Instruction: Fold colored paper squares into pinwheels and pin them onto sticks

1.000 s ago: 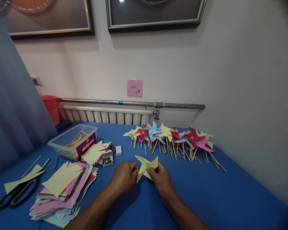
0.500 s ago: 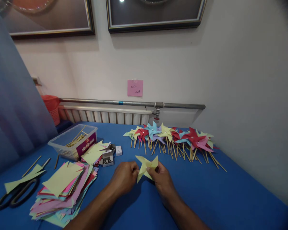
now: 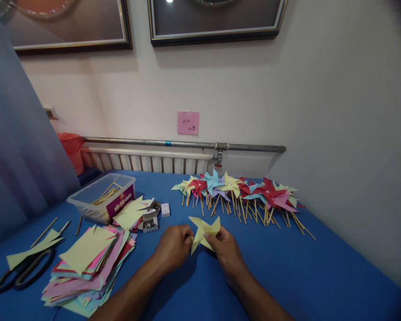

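Observation:
A yellow paper pinwheel [image 3: 200, 235] with folded blades and a shiny pin at its centre is held up over the blue tabletop. My right hand [image 3: 227, 252] pinches it from the right, thumb by the pin. Just left of the blades, my left hand [image 3: 175, 247] is closed with curled fingers; what it grips is hidden. No stick shows behind the pinwheel. Beyond my hands lie several finished pinwheels [image 3: 232, 183] on wooden sticks. A small open box of metal pins [image 3: 150, 224] is to the left of the pinwheel I hold.
On the left are a stack of coloured paper [image 3: 87, 254], black-handled scissors [image 3: 33, 269] partly under a yellow paper piece, and a clear plastic tub [image 3: 90, 214] of sticks. Cut yellow sheets [image 3: 132, 214] lie by a small white box [image 3: 165, 210]. A pipe [image 3: 187, 144] runs along the wall.

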`<state>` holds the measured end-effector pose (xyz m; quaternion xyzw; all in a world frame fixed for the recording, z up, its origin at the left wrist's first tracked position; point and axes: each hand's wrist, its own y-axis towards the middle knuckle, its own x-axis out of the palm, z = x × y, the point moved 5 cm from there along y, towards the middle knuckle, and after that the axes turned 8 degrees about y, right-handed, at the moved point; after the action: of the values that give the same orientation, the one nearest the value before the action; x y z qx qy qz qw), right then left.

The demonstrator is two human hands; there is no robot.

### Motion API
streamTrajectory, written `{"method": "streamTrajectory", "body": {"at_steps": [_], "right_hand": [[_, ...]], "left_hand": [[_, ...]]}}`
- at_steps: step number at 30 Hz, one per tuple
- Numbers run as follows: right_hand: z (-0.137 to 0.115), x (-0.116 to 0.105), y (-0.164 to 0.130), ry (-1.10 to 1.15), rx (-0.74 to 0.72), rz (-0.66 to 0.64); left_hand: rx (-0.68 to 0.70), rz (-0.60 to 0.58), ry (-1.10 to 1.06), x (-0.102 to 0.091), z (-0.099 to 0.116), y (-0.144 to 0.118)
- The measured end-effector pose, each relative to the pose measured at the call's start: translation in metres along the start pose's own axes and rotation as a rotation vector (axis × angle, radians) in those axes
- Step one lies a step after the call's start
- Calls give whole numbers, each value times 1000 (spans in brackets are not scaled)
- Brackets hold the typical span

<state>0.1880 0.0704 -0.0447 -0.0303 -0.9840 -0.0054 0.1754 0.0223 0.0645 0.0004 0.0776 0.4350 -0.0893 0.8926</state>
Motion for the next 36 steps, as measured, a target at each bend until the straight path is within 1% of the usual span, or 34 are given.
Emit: {"method": "streamTrajectory", "body": {"at_steps": [4, 8, 23, 36], "right_hand": [[2, -1, 0, 9, 5, 2], [2, -1, 0, 3, 1, 6], [3, -1, 2, 15, -6, -12], [4, -1, 2, 4, 25, 3]], "left_hand": [[17, 6, -10, 0, 0, 0], [-9, 0, -10, -1, 1, 0], [-1, -7, -16, -1, 3, 0], [-3, -2, -43, -1, 2, 0]]}}
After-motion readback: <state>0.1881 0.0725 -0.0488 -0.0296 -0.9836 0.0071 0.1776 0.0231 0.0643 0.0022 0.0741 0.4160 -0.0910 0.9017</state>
